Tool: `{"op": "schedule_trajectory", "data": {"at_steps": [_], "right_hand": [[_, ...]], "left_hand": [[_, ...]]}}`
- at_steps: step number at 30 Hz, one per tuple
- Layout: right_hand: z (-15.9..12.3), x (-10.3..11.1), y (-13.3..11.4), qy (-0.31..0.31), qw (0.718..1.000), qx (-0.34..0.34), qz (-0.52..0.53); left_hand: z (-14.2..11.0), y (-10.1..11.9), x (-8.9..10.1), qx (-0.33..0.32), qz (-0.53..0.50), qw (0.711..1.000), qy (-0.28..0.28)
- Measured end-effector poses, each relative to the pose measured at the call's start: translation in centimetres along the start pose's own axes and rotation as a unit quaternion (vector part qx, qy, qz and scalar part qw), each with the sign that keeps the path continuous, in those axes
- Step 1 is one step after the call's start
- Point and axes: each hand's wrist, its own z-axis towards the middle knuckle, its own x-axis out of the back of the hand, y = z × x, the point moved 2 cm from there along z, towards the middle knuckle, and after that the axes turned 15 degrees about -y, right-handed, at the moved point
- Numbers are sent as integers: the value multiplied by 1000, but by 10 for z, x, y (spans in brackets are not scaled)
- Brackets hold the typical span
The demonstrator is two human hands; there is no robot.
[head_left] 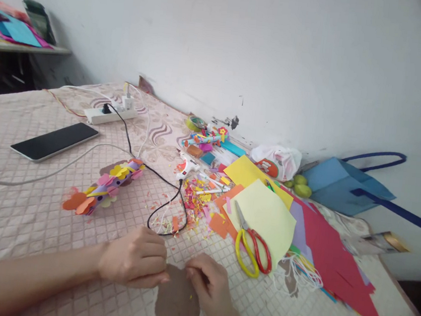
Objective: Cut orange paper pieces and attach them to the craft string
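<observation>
Over a brown patch (179,299) on the tablecloth, my left hand (137,258) is closed, knuckles up, with the thumb pressed along the curled fingers. Just right of it, my right hand (208,283) is closed in a pinch, thumb against fingertips. Anything held in either hand is hidden or too small to name. The two hands are apart by a small gap. Scissors (249,238) with a yellow and a red handle lie right of my right hand, partly on pale yellow paper (268,215). Beyond my left hand lies a purple paper roll (106,189) covered with colourful paper flowers.
A glue gun (185,168) with a black cord lies among paper scraps (194,197). Left are a tablet (56,140) and a power strip (111,114). Red paper (335,263), white string (296,272) and a blue bag (344,186) occupy the right side, near the wall.
</observation>
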Motion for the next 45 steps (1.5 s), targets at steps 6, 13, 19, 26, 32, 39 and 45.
{"op": "schedule_trajectory", "data": {"at_steps": [6,13,19,26,32,39,45], "right_hand": [[-3,4,1,11,1000,-1,-25],[-14,72,20,210,963,-110,-130],[-36,106,63,204,916,-235,-254],[-43,106,79,184,893,-280,-301],[-46,106,80,186,899,-298,-263],[-50,122,88,286,881,-251,-281],[-34,104,71,288,905,-161,-269]], "left_hand": [[0,1,-1,2,-3,1000,-10],[-1,0,-4,9,-21,1000,-19],[0,4,-6,-5,-25,999,-24],[-1,2,-10,-1,-35,999,-24],[-1,3,-10,4,-28,999,-30],[-1,5,-9,-7,-21,999,-26],[-1,6,-11,-11,-21,999,-34]]}}
